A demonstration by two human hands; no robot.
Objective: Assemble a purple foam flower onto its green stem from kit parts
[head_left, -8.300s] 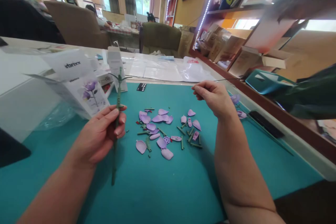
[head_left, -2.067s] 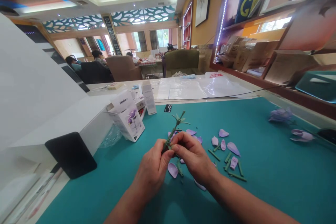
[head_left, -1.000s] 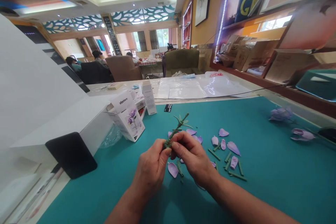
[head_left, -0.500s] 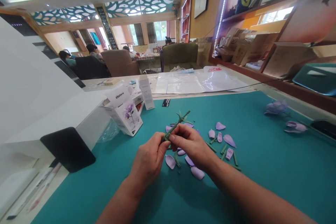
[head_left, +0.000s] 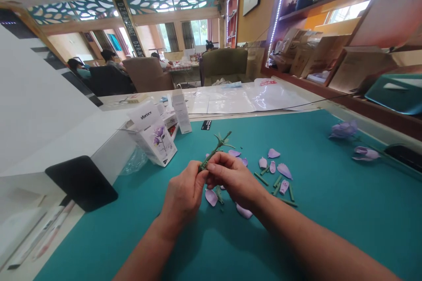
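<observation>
Green toy stem (head_left: 216, 151): pinched by left hand (head_left: 183, 195) and right hand (head_left: 232, 178) together; previously left alone, right raised apart.

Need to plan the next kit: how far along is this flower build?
Done: two purple flowers lie assembled near the teal mat's right edge. In hand: the left hand and right hand both pinch a green stem that carries small leaves near its tip but no petals. Left: loose purple petals and short green pieces lie unattached on the mat, so this flower looks early.
</observation>
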